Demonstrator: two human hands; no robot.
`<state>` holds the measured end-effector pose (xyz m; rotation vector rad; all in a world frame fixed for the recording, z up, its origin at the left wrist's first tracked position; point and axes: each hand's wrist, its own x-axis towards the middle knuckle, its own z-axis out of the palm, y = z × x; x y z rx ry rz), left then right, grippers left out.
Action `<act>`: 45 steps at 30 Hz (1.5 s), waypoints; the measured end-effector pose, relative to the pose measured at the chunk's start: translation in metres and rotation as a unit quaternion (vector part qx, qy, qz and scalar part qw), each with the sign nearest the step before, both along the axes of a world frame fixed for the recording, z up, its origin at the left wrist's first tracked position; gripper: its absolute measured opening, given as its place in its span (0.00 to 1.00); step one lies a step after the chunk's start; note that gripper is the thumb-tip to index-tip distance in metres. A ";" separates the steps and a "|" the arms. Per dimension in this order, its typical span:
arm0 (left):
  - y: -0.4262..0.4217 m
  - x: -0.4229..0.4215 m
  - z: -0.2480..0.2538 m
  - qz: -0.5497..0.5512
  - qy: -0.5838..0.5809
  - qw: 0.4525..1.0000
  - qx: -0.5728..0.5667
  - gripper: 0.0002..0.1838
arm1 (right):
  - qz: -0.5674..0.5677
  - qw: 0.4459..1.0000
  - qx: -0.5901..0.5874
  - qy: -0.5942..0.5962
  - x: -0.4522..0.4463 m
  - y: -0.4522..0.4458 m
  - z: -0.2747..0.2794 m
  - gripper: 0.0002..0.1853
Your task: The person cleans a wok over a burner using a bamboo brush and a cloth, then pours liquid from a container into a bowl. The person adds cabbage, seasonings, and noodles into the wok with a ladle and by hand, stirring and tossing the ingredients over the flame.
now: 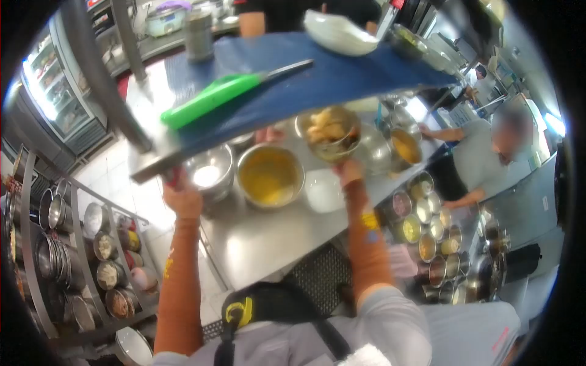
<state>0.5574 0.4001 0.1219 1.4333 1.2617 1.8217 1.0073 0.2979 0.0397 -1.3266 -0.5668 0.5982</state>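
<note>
My right hand [349, 172] is closed on the near rim of a metal bowl [334, 152]. Pale yellow chunks of food [326, 125] fill that bowl, which hangs over the steel counter below the shelf. My left hand [183, 198] is closed beside a steel pot [215, 190], and a bit of red shows at its fingers; what it grips is too blurred to name. Between my hands stands a metal bowl of yellow liquid [268, 177]. A white bowl [323, 190] sits just left of my right forearm.
A raised shelf with a blue cover [366, 76] crosses in front, holding a green-handled tool [213, 97] and a white dish [342, 33]. Another person [473, 152] stands at the right near several food containers [427, 247]. A pot rack [67, 244] lines the left.
</note>
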 end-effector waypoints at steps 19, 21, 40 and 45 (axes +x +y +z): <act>-0.134 -0.081 -0.052 -0.477 -0.029 0.841 -0.253 0.27 | -0.056 0.962 -0.156 0.217 -0.366 -0.229 0.043 0.15; -0.134 -0.087 -0.070 -0.529 -0.187 0.758 -0.332 0.26 | -0.048 0.958 -0.196 0.202 -0.396 -0.211 0.029 0.15; -0.145 -0.132 -0.067 -0.489 -0.200 0.746 -0.405 0.33 | -0.188 0.946 -0.192 0.183 -0.666 -0.556 0.053 0.28; -0.151 -0.135 -0.071 -0.519 -0.191 0.714 -0.430 0.43 | -0.468 0.840 -0.190 0.197 -0.841 -0.744 0.082 0.27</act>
